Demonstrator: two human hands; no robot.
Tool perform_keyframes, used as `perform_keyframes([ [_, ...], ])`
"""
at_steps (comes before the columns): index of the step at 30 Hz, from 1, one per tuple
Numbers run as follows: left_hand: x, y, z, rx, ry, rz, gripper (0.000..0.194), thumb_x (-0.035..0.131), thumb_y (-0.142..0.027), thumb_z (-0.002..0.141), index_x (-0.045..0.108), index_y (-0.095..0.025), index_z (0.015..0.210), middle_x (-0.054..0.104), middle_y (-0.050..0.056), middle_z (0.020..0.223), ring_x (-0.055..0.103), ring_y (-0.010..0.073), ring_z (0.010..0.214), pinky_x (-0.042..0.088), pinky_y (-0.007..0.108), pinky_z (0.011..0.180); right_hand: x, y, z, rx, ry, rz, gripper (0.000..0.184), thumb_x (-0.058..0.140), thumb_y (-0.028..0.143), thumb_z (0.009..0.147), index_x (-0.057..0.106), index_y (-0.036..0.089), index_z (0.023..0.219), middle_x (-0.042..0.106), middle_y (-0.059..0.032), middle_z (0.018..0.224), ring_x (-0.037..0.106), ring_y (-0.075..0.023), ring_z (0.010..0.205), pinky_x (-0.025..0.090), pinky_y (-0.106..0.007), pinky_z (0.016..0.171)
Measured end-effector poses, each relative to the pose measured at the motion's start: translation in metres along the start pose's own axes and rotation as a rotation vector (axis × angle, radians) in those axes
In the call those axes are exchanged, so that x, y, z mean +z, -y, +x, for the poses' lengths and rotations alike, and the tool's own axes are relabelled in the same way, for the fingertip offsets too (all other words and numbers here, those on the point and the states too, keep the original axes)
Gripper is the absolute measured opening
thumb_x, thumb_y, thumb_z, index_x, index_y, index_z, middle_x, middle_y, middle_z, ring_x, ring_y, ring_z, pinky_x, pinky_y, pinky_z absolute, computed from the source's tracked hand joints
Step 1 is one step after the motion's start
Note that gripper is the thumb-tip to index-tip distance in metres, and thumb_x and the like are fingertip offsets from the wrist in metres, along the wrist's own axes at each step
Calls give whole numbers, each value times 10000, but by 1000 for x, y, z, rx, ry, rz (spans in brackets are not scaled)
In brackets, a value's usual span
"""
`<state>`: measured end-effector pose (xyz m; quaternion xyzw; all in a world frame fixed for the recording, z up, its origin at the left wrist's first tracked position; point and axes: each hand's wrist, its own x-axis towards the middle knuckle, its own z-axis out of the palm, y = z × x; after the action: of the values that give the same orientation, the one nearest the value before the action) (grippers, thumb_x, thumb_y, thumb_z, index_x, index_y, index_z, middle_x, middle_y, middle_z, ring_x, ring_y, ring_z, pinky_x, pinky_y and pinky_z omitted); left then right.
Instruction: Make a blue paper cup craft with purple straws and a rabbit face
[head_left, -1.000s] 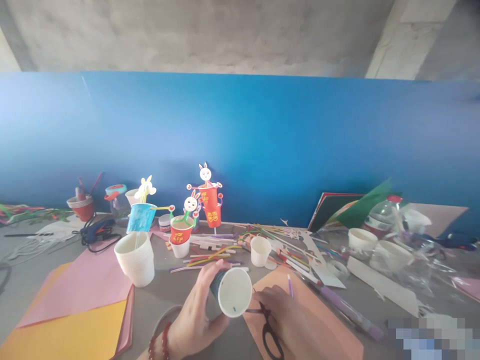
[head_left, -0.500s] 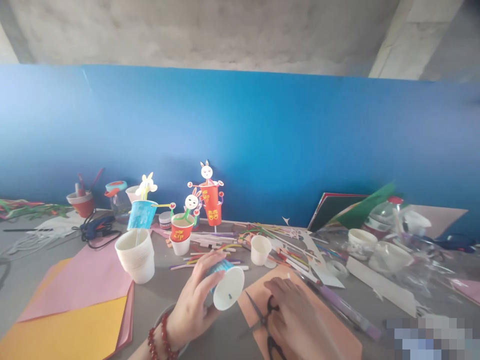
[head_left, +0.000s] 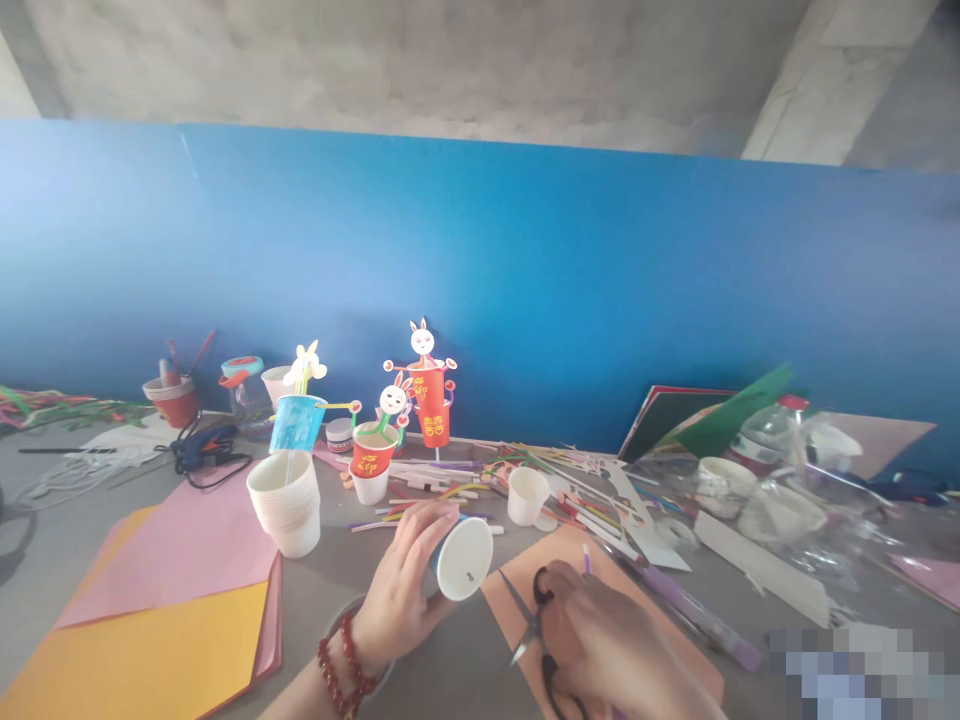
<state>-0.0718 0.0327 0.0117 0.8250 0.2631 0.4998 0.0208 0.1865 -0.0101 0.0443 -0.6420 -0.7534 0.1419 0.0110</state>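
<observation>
My left hand (head_left: 405, 590), with a red bead bracelet at the wrist, is wrapped round a blue-painted paper cup (head_left: 463, 560). The cup is tipped so its white base faces me, and a small dark hole shows in that base. Black-handled scissors (head_left: 531, 626) are in my right hand (head_left: 592, 630), their blades spread apart and pointing left toward the cup without touching it. A thin purple-and-white straw (head_left: 587, 558) sticks up past the right fingers; how it is held is hidden. Below the right hand lies an orange paper sheet (head_left: 517, 590).
A white cup stack (head_left: 289, 510) carries a blue cup figure (head_left: 296, 425). Red cup figures (head_left: 429, 395) stand near the blue wall. Loose straws, a small white cup (head_left: 527, 496), plastic bottles (head_left: 791, 440) and coloured paper (head_left: 172, 650) lie around the hands.
The cup in my left hand has shifted slightly right, its base turned more toward me. The scissors have risen a little with my right hand, and the straw tip shows more.
</observation>
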Motion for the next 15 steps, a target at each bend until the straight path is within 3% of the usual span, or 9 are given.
perform_keyframes([
  [6,1,-2,-1,-4,-24,2,685,588,-119,853,311,-211,1473,559,206,1327,524,351,1237,491,539,978,-5,-2,5,-60,-55,-10,176,585,85,642,652,196,760,707,-58,883,664,-241,794,272,-284,574],
  [10,-1,-3,-1,-7,-29,15,700,592,-120,836,322,-187,1478,561,208,1323,529,352,1234,485,525,990,-6,4,5,-75,-35,3,174,577,65,636,652,205,708,746,-37,825,684,-234,751,278,-272,567],
  [15,-1,0,0,2,-59,49,697,596,-131,831,327,-192,1471,557,194,1313,527,340,1227,489,518,989,-21,0,-3,-58,-34,153,124,563,131,742,615,242,749,771,24,776,705,-203,741,341,-233,568],
])
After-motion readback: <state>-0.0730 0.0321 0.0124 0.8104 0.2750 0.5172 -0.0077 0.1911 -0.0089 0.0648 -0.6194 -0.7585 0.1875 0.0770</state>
